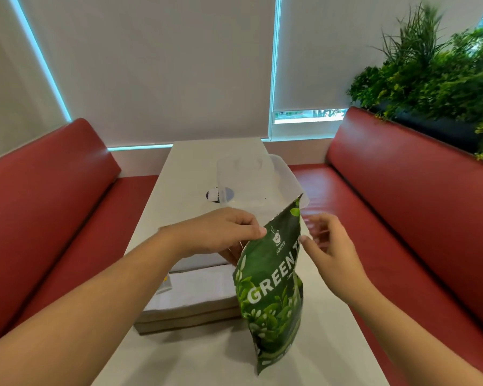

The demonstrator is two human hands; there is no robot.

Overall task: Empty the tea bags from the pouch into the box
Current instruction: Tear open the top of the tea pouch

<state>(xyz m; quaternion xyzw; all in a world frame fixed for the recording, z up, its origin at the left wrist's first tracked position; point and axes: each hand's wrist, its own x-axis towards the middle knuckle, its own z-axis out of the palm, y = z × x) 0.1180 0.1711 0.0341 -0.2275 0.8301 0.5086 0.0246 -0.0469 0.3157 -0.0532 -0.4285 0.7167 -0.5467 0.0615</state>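
Glossy green foil, printed with leaves and white lettering, forms the pouch (271, 288), standing upright on the pale table (318, 344). The left hand (221, 232) pinches its top edge between thumb and fingers. Just right of that pinch, the right hand (326, 246) hovers with fingers spread, grasping nothing. Below and left of the grip lies a flat cardboard box (190, 302); beyond it stands a clear plastic container (251, 176).
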